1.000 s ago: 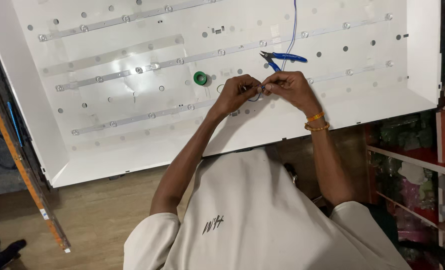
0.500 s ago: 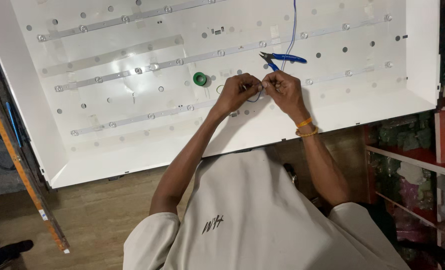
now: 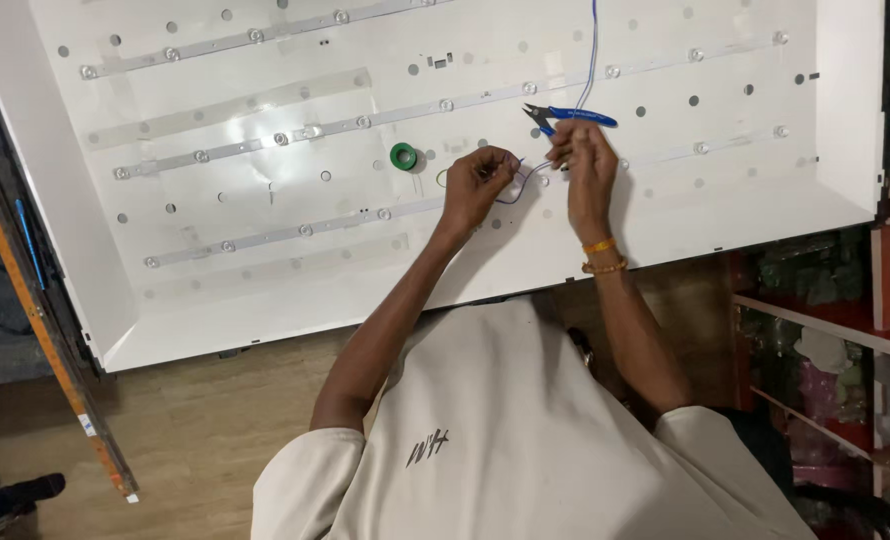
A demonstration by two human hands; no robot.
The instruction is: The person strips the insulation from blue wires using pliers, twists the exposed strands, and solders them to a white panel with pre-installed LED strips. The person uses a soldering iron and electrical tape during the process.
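My left hand (image 3: 477,185) pinches a thin purple wire (image 3: 521,186) above a big white panel (image 3: 265,300) lined with light strips (image 3: 295,135). My right hand (image 3: 585,160) pinches the same wire a little to the right, so the wire sags in a short loop between the two hands. A blue wire (image 3: 591,50) runs from my right hand up to the far edge. Blue-handled cutters (image 3: 570,117) lie on the panel just beyond my right hand. A green tape roll (image 3: 403,156) sits to the left of my left hand.
An orange-edged frame strip (image 3: 40,320) leans along the panel's left side over a wooden floor (image 3: 185,430). Shelves with bags and boxes (image 3: 835,340) stand at the right. A dark shoe (image 3: 10,495) shows at the bottom left.
My hands were together over the wire; now the right hand has drawn away to the right and slightly up, pulling the wire into a loop between them.
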